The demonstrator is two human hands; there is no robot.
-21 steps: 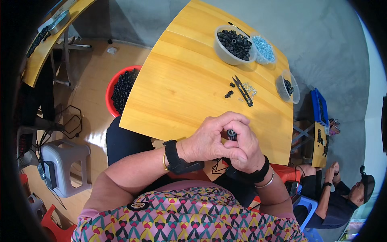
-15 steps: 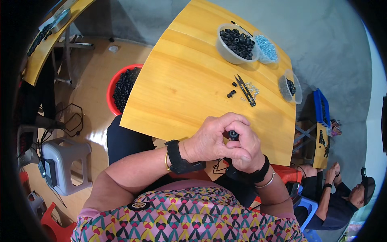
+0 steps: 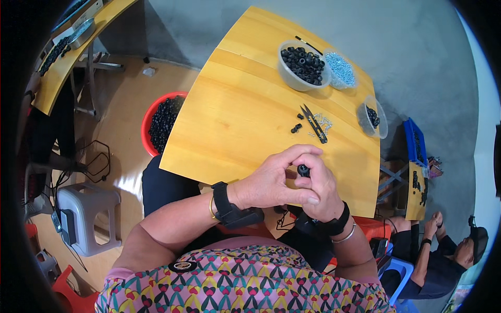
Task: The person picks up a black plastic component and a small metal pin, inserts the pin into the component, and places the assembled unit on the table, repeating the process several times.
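Both of my hands meet over the near edge of the wooden table (image 3: pixel 224 120). A small black round plastic part (image 3: pixel 303 170) shows between the fingers of my right hand (image 3: pixel 324 190), which are curled round it. My left hand (image 3: pixel 269 180) arches against the right one, its fingers and thumb bent and touching it; whatever its fingertips pinch is hidden. Beyond the hands lie black thread snips (image 3: pixel 314 124), a few loose black parts (image 3: pixel 296 128) and a scatter of small silver pieces (image 3: pixel 324 123).
Farther back stand a bowl of black parts (image 3: pixel 297 83), a tub of light-blue small pieces (image 3: pixel 340 70) and a pen (image 3: pixel 309 45). Rightward is a clear container (image 3: pixel 383 125). A red basin (image 3: pixel 148 125) sits lower left. Another person (image 3: pixel 438 266) sits at right.
My hands stay together, with slightly shifted fingers. The black part shows a little higher between them. The whole view has shifted slightly.
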